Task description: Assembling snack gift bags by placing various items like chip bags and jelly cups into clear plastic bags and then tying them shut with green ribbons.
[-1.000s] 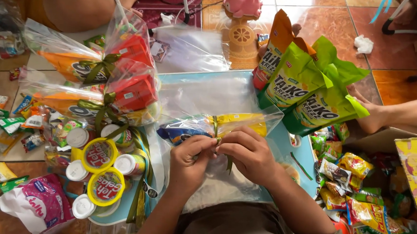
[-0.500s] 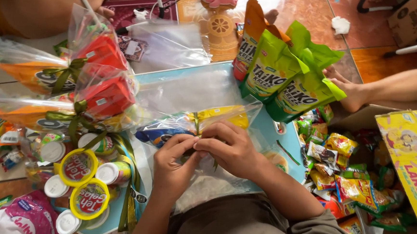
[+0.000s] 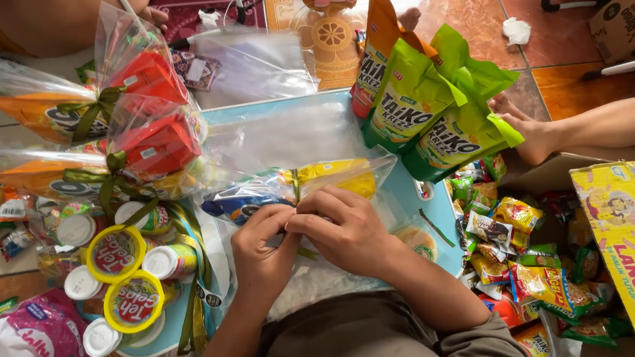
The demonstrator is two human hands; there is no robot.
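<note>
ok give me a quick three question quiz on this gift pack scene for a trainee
1. True or false: both hands meet at the dark green ribbon around the clear plastic snack bag.
2. Which side of the pale blue tray holds the finished ribbon-tied clear packs with red cartons: the person's left or right?
3. Multiple choice: the tall green snack pouches are A) flat under the hands, B) standing beyond the bag, C) inside the yellow cardboard box.

Key:
1. True: the left hand and right hand pinch at the tie.
2. Left.
3. B.
</note>
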